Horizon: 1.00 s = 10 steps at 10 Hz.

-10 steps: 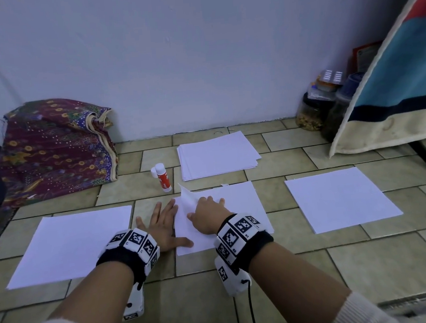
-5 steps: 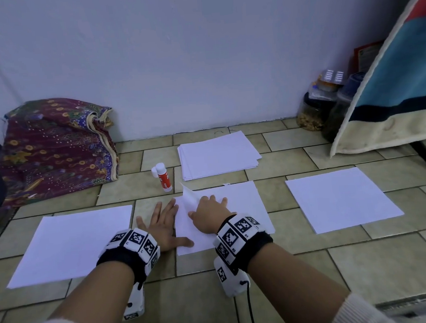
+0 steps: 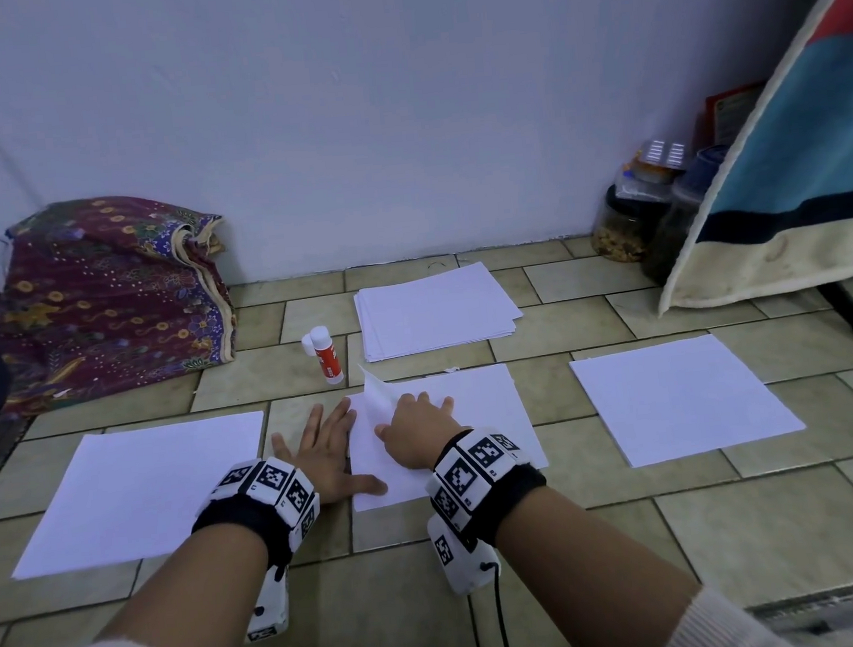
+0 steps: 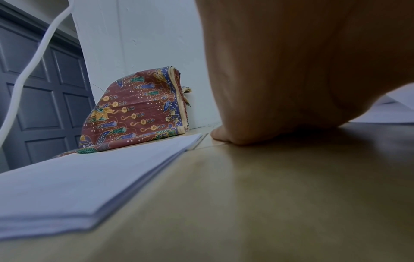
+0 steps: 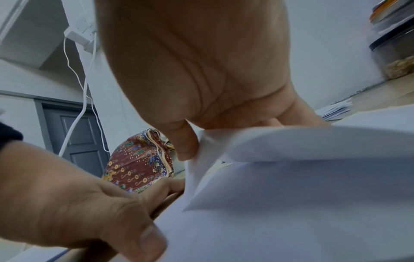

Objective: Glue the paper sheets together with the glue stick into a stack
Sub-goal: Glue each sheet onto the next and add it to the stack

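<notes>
A white middle sheet lies on the tiled floor in front of me, and the near-left corner of the top sheet is curled up. My right hand pinches that corner; in the right wrist view its thumb presses the raised paper corner. Beside the sheet, my left hand lies flat on the floor, fingers spread, with the thumb on the sheet's near-left edge. A red and white glue stick lies behind the hands, its cap beside it. A paper stack sits farther back.
A single white sheet lies to the left and another sheet to the right. A folded patterned cloth leans on the wall at back left. Jars and a hanging blanket stand at back right.
</notes>
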{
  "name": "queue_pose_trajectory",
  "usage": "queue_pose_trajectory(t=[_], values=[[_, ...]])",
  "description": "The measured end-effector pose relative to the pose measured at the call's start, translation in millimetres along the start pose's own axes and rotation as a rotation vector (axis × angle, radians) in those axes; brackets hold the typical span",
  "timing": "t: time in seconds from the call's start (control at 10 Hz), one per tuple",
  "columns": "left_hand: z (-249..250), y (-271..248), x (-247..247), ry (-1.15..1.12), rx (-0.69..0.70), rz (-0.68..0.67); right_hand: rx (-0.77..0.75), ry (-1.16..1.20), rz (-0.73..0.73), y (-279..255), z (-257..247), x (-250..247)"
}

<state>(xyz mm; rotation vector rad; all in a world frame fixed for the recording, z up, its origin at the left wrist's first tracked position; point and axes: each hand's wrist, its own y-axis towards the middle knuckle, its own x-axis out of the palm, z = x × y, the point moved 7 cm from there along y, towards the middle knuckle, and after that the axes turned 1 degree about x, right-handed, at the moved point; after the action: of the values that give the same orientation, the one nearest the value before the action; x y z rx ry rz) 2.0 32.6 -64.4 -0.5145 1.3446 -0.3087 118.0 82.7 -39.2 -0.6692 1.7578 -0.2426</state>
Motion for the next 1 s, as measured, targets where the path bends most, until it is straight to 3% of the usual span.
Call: queue_pose_trajectory(t=[0.6, 1.0], values=[[1, -3, -2, 0.001, 0.001, -0.019, 0.029, 0.047, -0.034, -24, 0, -12], [2, -4, -3, -0.012, 0.002, 0.009, -0.019, -0.043, -0.016, -23, -5, -11]])
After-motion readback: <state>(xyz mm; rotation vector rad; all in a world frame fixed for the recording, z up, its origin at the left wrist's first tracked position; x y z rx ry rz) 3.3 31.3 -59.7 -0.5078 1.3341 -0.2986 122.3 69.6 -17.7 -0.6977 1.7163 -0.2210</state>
